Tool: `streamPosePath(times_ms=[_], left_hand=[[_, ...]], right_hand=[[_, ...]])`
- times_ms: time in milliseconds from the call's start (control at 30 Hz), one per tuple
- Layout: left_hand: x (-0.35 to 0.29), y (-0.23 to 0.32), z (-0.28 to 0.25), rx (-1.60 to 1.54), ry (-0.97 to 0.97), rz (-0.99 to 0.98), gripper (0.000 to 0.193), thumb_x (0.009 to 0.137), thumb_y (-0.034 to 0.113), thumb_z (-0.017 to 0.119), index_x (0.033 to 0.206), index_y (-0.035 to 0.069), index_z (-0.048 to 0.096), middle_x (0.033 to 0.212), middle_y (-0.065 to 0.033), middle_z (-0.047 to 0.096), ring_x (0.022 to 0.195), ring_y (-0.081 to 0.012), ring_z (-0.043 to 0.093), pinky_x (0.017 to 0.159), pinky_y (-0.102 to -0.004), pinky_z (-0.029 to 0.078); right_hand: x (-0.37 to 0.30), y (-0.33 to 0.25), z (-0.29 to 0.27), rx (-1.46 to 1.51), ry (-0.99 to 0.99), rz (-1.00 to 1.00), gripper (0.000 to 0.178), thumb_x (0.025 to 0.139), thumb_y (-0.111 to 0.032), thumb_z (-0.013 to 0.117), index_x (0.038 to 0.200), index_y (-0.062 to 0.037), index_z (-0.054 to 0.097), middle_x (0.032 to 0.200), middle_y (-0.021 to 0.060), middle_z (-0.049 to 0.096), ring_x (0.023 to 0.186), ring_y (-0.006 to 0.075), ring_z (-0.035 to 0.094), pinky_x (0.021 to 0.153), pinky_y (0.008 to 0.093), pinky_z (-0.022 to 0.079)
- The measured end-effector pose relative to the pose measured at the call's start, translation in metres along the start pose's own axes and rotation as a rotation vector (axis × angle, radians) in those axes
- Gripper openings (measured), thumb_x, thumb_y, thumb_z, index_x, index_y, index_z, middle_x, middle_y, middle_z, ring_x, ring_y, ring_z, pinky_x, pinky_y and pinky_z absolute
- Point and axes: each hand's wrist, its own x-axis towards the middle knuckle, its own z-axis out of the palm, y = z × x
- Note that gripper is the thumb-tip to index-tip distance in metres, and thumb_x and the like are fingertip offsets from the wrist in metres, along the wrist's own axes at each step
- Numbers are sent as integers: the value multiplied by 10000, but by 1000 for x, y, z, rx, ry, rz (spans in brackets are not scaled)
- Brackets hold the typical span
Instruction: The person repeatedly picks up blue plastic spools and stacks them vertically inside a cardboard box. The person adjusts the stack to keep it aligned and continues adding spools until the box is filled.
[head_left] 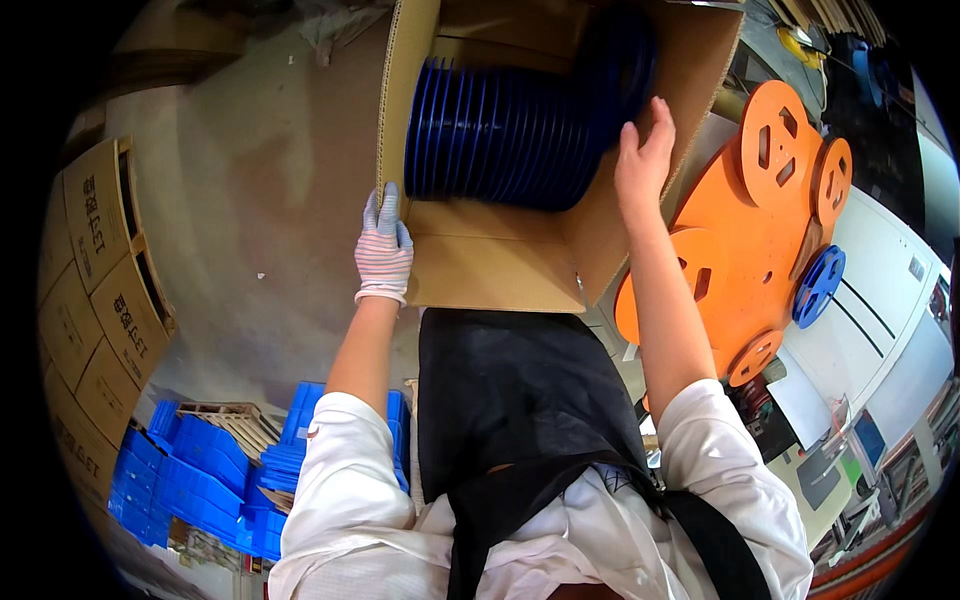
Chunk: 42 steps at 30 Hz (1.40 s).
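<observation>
Large orange reels (745,230) are leaning together at the right, with a small blue reel (818,285) sitting against them. Blue plastic bins (200,470) are lying stacked low at the left, beside stacked cardboard cartons (95,280) on the grey floor (260,200).

One view only, from the person's head, facing steeply down over the chest and apron (520,400). It sits close: both forearms rise from the lower edge to the box (500,250) held just ahead. The fisheye bends the floor (260,200) and crates (200,470) toward a dark rim.
</observation>
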Motion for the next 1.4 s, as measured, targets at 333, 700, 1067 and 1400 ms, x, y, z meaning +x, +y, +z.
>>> streamPosePath(times_ms=[333,700,1067,1400], left_hand=[[3,4,-5,-16,6,10,690,850,2,551,1463,289,423,1414,-173,508,847,-378,674,703,-421,572],[8,2,-3,-41,45,53,605,849,8,583,1407,229,500,1322,-231,557,824,-407,677,672,-435,562],[8,2,-4,-4,49,60,586,856,-27,580,1405,166,509,1146,-270,608,752,-402,644,638,-439,528],[6,2,-3,-24,34,78,577,856,-23,585,1400,154,512,1061,-254,613,670,-384,616,617,-440,513]], right_hand=[[-89,6,72,120,-605,266,381,889,-126,617,1259,-51,564,1298,164,581,1200,349,560,988,396,470],[-85,-32,164,-357,-582,256,805,788,-288,780,1472,-216,360,1596,147,159,1357,400,343,932,607,465],[-52,-60,200,-473,-1009,485,840,787,-567,724,1473,-208,399,1518,131,368,1415,394,279,1058,634,345],[-72,-39,194,-426,-793,535,515,788,-341,661,1239,-99,605,1343,137,545,1305,397,407,1003,653,354]])
